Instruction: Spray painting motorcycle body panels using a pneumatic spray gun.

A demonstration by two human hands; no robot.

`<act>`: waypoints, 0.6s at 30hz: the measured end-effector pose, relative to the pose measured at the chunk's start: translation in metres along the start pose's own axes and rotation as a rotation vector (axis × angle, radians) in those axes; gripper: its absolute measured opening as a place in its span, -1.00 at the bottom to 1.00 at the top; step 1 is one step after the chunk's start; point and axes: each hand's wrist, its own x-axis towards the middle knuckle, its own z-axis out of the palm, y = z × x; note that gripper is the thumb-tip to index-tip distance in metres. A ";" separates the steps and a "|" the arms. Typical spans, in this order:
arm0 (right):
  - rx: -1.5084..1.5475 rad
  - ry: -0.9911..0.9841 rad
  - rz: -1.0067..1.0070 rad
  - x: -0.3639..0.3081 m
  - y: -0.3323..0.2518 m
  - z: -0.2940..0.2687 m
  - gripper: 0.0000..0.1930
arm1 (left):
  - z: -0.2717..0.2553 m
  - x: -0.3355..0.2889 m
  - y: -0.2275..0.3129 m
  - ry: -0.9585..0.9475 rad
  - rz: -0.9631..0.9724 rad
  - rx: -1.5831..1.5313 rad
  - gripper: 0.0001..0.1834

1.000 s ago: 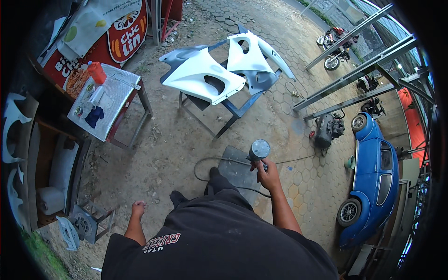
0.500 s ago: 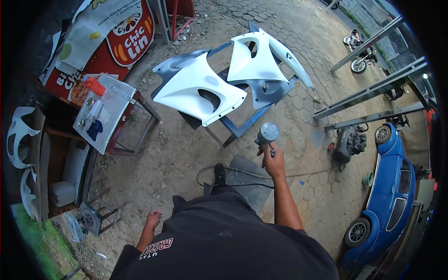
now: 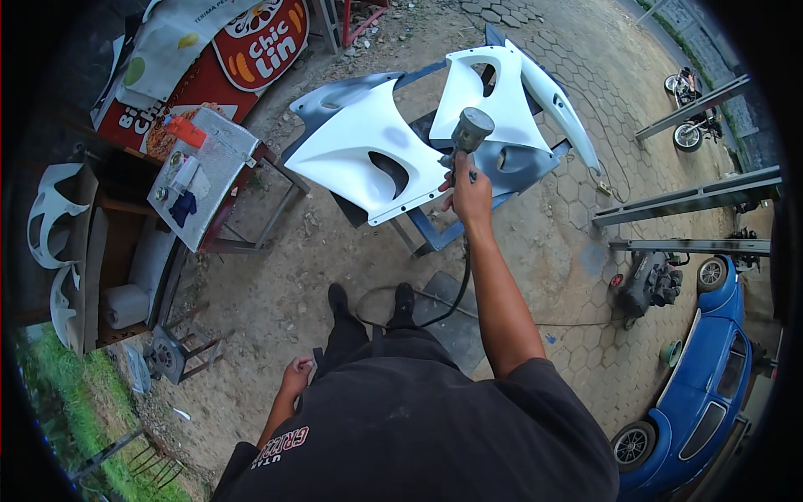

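Note:
My right hand (image 3: 468, 197) is wrapped round the handle of a spray gun (image 3: 473, 127) with a cup on top. The arm is stretched out, and in the view the gun overlaps the near edge of the panels; the gap between them is hard to judge. White and grey motorcycle fairing panels, a left one (image 3: 351, 171), a right one (image 3: 483, 88) and a narrow strip (image 3: 559, 105), lie on a metal stand (image 3: 443, 238). From the gun a dark hose (image 3: 462, 293) hangs down toward my feet. My left hand (image 3: 296, 375) hangs low by my waist, fingers loosely bent, nothing visible in it.
A small metal-topped table (image 3: 219, 151) at left carries a red-orange item, bottles and a dark cloth. Beyond it leans a red banner (image 3: 259, 42). At right are steel posts (image 3: 690, 201), a compressor (image 3: 648, 284) and a blue car (image 3: 703, 385). The hose loops near my shoes (image 3: 403, 303).
My right hand has carried the spray gun forward and up, over the near edge of the panels. Both shoes now show, and the whole view has shifted slightly.

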 end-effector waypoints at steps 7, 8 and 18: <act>0.004 0.092 0.141 0.005 0.002 0.020 -0.26 | 0.007 0.021 -0.192 -0.075 -0.160 -0.159 -0.62; -0.018 0.108 0.151 0.005 0.006 0.020 -0.26 | 0.010 0.029 -0.212 -0.167 -0.073 -0.229 -0.63; -0.164 0.296 0.245 0.007 -0.014 0.077 -0.21 | -0.081 0.136 -0.060 -0.155 -0.056 0.104 -0.67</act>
